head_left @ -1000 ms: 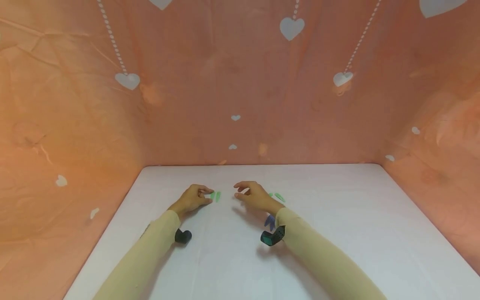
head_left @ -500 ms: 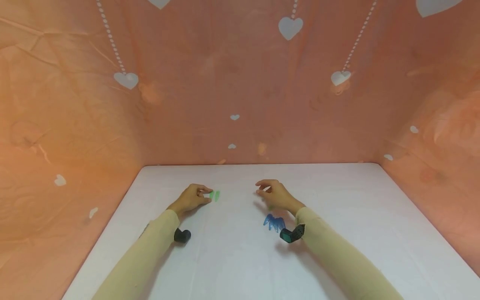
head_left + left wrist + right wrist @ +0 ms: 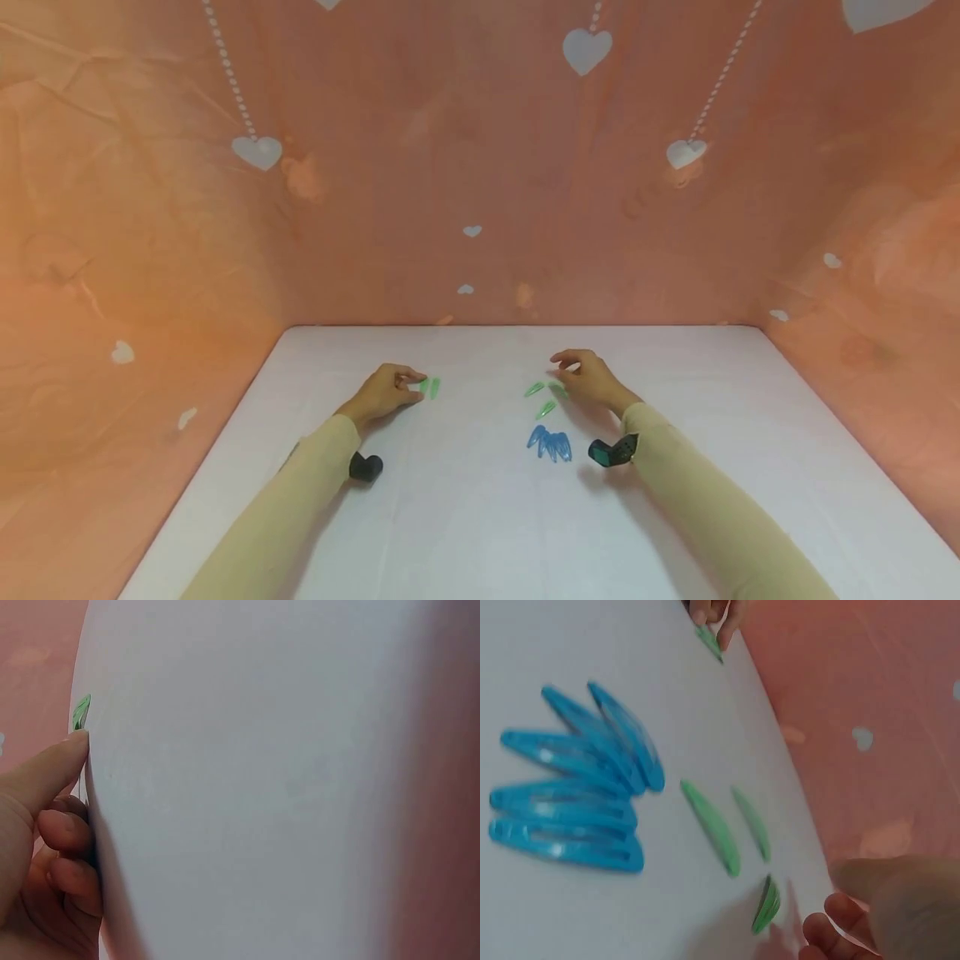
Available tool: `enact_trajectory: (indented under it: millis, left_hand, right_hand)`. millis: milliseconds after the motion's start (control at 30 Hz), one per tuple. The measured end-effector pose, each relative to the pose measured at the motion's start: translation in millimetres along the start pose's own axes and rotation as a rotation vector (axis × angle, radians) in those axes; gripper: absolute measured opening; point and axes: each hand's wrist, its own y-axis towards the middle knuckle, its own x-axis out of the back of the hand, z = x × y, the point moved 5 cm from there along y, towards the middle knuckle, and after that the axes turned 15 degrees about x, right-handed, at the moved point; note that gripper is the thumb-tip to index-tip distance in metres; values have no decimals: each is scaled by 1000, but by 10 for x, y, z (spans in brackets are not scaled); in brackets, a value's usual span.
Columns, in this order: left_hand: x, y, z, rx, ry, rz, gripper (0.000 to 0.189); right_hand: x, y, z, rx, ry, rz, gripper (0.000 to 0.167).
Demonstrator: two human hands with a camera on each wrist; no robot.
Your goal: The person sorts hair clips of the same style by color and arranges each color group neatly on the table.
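My left hand rests low at the left, thumb and index finger at the two ends of a green hair clip, which they pinch. A second green hair clip lies just right of it. My right hand hovers with bent fingers and nothing between them. Below and left of it lie loose green hair clips, one of them partly under the hand in the head view. Nearer me, several blue hair clips are spread like a fan.
All the clips lie on a white table. An orange cloth with white hearts closes in the back and sides. Each wrist wears a black camera, the left one and the right one.
My right hand has moved to the right from near the middle, uncovering the green and blue hair clips. The left hand has stayed in place at its green hair clip.
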Motion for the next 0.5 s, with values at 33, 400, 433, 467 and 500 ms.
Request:
enact_trajectory:
  millis: [33, 400, 433, 467, 500]
  left_hand:
    - [0, 7, -4, -2, 3, 0, 38]
    - [19, 36, -12, 0, 4, 9, 38]
    - [20, 33, -17, -1, 2, 13, 38]
    - [20, 30, -19, -1, 2, 16, 39]
    - [19, 27, -22, 1, 0, 20, 39]
  right_hand:
    - [4, -8, -33, -5, -4, 7, 32]
    - [-38, -47, -225, -31, 119, 86, 32]
    - [-40, -53, -246, -42, 125, 95, 33]
    - [-39, -59, -263, -41, 121, 103, 33]
    - [-37, -67, -281, -45, 119, 108, 34]
